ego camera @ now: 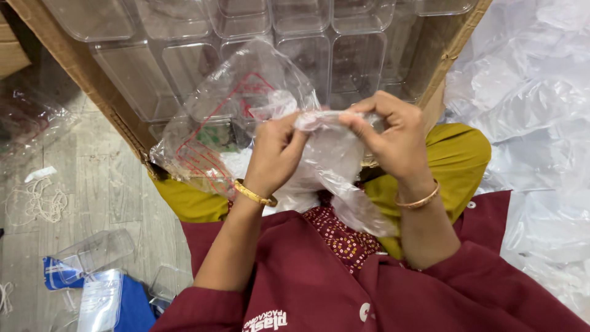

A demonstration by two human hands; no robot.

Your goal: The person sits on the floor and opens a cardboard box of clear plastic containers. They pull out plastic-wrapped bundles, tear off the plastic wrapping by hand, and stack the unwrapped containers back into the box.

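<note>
Floor (104, 184): pale grey planks, with string scraps and a clear container (92, 252) lying loose.
Box: cardboard carton (92, 80) of clear tubs.
Right side: heap of plastic bags (541, 123).
Hands: left hand (275, 154) and right hand (393, 135) fingers pinched closed on a clear plastic bag (326, 154), over the lap.

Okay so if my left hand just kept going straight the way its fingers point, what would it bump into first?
The left hand points up and away, already pinching the clear plastic bag. Past the bag, it would likely meet the clear containers in the cardboard box, though depth is hard to judge.
</note>
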